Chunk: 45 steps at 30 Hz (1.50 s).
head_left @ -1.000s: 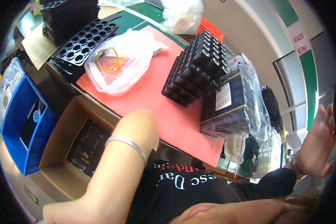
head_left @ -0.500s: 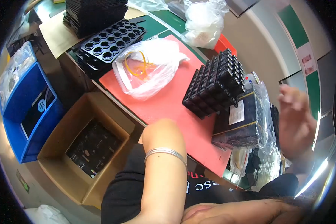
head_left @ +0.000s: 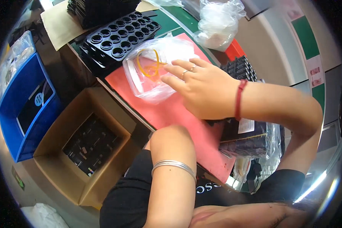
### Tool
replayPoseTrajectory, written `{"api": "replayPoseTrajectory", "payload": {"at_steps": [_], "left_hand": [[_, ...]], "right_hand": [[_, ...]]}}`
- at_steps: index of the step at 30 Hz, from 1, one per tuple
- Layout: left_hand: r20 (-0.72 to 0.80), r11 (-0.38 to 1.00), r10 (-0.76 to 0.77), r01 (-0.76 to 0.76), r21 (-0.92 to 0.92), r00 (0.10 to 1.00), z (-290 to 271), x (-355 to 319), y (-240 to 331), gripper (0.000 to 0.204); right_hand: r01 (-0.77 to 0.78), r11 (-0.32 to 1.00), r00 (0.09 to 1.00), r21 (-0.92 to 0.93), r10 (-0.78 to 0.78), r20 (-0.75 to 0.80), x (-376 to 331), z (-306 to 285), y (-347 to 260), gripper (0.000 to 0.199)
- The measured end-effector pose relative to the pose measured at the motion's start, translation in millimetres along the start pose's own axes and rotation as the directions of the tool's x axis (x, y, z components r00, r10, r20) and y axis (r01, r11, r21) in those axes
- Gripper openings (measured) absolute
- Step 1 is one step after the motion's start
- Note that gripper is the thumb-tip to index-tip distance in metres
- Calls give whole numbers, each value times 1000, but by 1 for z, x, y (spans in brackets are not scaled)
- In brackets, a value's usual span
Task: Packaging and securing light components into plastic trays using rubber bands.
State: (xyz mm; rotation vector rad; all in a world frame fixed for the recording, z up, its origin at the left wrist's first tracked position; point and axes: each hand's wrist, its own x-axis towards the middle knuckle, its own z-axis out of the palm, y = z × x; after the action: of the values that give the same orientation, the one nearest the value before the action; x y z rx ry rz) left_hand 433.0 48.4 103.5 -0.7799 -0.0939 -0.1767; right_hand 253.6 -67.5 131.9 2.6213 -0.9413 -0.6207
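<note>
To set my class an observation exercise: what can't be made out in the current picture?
All in the head view:
- Left hand: hidden by the bent left arm.
- Lower part of the black cup-tray stack: behind the right hand.
- Top of the far black stack: cut off by the upper edge.
- Exact contents of the plastic bag: obscured by crumpled film.

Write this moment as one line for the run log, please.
Right hand: open, fingers over clear bag, contact unclear | left hand: near pink mat, fingers hidden | black tray: upper left of bag
</note>
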Motion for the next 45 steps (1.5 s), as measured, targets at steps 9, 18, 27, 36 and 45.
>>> {"api": "replayPoseTrajectory", "payload": {"at_steps": [9,18,27,36,45], "left_hand": [[-3,990,-66,65,-122,998,-11,5,-11,13],[-11,949,-160,151,-278,987,-21,-1,-26,11],[22,875,-294,278,-396,956,-14,-5,-35,10],[55,762,-415,379,-525,908,-7,-13,-42,8],[38,594,-551,424,-684,834,11,-29,-45,7]], "right_hand": [[74,990,910,-120,-18,414,2,7,-5,68],[86,992,860,-92,-27,509,-10,8,-18,66],[8,990,946,-143,39,323,-17,12,-30,55],[96,986,969,137,-61,-239,-45,-8,-53,42],[245,271,969,931,-100,-226,-45,-14,-62,47]]}}
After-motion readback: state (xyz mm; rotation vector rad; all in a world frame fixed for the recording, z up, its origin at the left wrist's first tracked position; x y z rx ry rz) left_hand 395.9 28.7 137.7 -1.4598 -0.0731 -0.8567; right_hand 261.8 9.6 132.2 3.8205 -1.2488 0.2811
